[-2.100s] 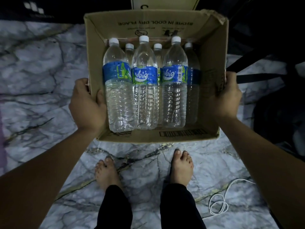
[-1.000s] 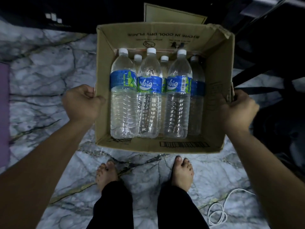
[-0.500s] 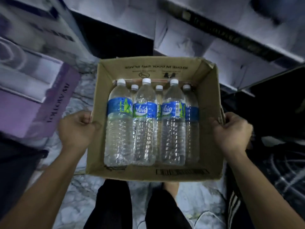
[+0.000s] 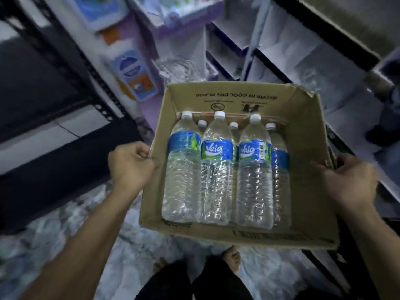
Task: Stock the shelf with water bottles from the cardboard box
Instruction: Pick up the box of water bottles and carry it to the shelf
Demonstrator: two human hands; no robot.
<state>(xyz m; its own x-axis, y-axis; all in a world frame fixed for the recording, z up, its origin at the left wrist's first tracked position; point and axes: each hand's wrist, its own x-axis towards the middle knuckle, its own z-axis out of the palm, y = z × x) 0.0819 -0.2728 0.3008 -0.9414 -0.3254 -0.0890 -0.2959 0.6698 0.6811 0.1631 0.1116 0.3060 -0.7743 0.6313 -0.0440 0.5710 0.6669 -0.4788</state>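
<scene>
An open cardboard box [image 4: 307, 191] hangs in the air in front of me, carried between both hands. My left hand [image 4: 132, 165] grips its left wall, fingers curled over the rim. On the opposite side my right hand [image 4: 352, 180] grips the right wall. Inside lie several clear water bottles [image 4: 216, 178] with blue labels and white caps, three on top and more partly hidden beneath them. White shelves [image 4: 303, 50] rise behind the box at the upper right, blurred.
A dark metal rack [image 4: 54, 87] stands at the left. Purple and blue packaged goods [image 4: 134, 76] sit behind the box at the upper middle. The marble floor [image 4: 65, 234] and my bare feet show below the box.
The box has risen off the floor level and my view has swung upward, so shelves and the rack now fill the background. Both hands keep their hold on the box.
</scene>
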